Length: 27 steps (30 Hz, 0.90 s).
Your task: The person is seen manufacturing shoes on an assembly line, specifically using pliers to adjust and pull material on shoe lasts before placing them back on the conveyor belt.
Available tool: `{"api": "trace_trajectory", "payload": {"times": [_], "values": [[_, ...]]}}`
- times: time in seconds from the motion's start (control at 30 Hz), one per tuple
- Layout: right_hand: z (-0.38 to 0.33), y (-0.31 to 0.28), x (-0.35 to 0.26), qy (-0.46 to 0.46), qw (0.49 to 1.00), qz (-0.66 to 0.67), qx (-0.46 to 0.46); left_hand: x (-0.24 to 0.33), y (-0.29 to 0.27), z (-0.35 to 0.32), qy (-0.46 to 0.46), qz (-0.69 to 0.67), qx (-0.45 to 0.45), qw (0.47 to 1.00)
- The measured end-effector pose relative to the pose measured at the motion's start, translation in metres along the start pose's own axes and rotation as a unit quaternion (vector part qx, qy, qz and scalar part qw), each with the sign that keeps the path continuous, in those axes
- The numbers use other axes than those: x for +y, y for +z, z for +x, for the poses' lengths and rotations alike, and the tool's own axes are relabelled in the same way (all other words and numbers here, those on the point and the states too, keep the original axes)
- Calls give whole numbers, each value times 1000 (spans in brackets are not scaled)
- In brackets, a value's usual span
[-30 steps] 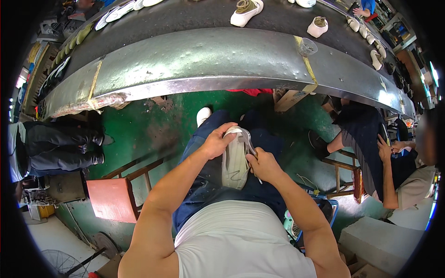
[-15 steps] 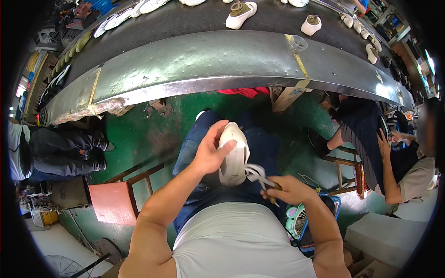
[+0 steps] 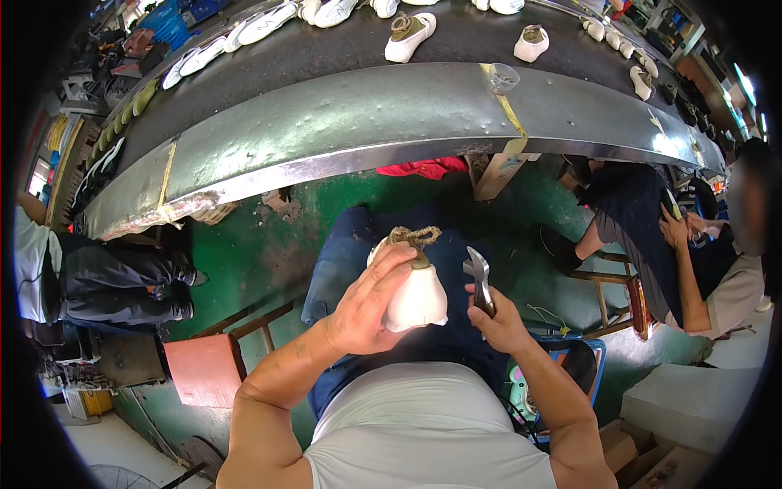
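Observation:
In front of my lap, my left hand point(image 3: 362, 310) is wrapped round the side of a white shoe upper point(image 3: 418, 300) stretched on a last. Its olive opening and a knotted rope loop point(image 3: 419, 235) point up and away from me, and its rounded white end is toward me. My fingers hide its left side. To the right, my right hand point(image 3: 501, 324) grips metal pincers point(image 3: 479, 273) by dark handles, with the curved head pointing up. The pincers are apart from the shoe.
A dark conveyor belt point(image 3: 326, 55) with a dented metal edge point(image 3: 342, 106) crosses ahead, carrying several white shoes. A clear cup point(image 3: 503, 77) stands on that edge. A red-topped stool point(image 3: 204, 371) is at left. A seated co-worker point(image 3: 692, 261) works at right; another person point(image 3: 106, 273) is at left.
The shoe has been turned, so its rope loop and olive opening now show. The pincers have come away from its edge and their head has swung upward.

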State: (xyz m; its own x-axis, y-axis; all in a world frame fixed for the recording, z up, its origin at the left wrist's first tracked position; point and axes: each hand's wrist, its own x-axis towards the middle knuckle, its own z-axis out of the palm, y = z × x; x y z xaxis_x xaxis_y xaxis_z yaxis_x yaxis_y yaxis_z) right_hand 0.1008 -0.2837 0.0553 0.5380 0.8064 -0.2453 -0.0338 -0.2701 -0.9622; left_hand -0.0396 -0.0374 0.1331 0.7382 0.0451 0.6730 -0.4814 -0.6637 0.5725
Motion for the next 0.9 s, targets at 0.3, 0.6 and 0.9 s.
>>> {"api": "trace_trajectory", "payload": {"times": [0.3, 0.6, 0.9], "values": [[42, 41, -8, 42, 999, 7, 29, -74, 53, -29, -505, -308, 5, 806], [50, 40, 36, 165, 985, -22, 49, -61, 72, -82, -594, -117, -109, 789], [0, -7, 6, 226, 971, 29, -69, -48, 64, -110, -565, -300, -119, 759]]}}
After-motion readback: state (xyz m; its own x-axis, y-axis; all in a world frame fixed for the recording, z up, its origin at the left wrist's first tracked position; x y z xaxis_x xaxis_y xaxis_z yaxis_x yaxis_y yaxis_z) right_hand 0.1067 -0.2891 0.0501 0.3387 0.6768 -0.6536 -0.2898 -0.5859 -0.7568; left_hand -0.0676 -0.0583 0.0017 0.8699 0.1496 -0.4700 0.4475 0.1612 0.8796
